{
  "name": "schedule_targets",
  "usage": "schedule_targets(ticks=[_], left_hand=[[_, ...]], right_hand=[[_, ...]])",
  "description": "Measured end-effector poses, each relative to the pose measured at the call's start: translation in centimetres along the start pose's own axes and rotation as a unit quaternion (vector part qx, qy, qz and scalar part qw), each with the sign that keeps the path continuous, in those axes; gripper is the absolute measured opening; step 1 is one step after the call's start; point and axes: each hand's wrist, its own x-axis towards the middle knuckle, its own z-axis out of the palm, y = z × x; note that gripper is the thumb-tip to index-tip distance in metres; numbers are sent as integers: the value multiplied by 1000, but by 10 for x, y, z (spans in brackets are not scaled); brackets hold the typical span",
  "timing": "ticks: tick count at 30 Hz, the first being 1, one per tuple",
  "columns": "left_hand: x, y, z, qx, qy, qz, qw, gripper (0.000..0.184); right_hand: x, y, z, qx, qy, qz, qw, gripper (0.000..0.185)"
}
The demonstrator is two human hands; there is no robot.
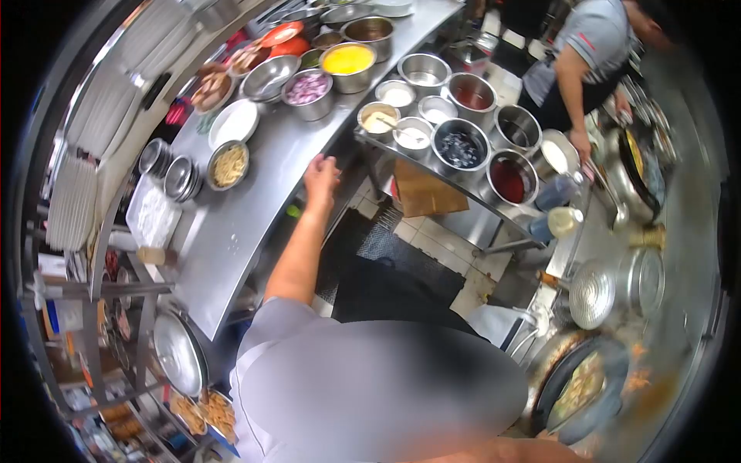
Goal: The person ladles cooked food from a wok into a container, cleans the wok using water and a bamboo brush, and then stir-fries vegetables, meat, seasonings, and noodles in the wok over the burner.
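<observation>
My left hand [322, 181] is raised at the edge of the steel table [266, 177], its fingers loosely bent and partly apart, with nothing visible in them. Near it on the table are a metal bowl of chopped purple onion [309, 87], a pot of yellow liquid [348, 59] and a bowl of pale strips [229, 166]. At the bottom right my right forearm [494, 451] reaches toward a wok [546, 401] of cooking food [579, 390]. The fingers of my right hand are hidden, so any hold on the long utensil in the wok cannot be made out.
Several metal pots of sauces and powders stand on a rack [471, 189] ahead. A co-worker [590, 46] leans over another wok [637, 177] at the upper right. Stacked plates [73, 204] fill the left shelves. A cardboard box [428, 189] sits below the rack.
</observation>
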Motion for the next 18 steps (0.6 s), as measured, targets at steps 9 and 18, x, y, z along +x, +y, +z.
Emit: schedule_targets(ticks=[9, 18], left_hand=[[127, -11, -222, -299, 260, -146, 906, 40], [162, -20, -295, -250, 115, -190, 942, 6]], right_hand=[[-10, -105, 26, -60, 60, -57, 995, 40], [-15, -108, 18, -64, 82, -54, 993, 37]])
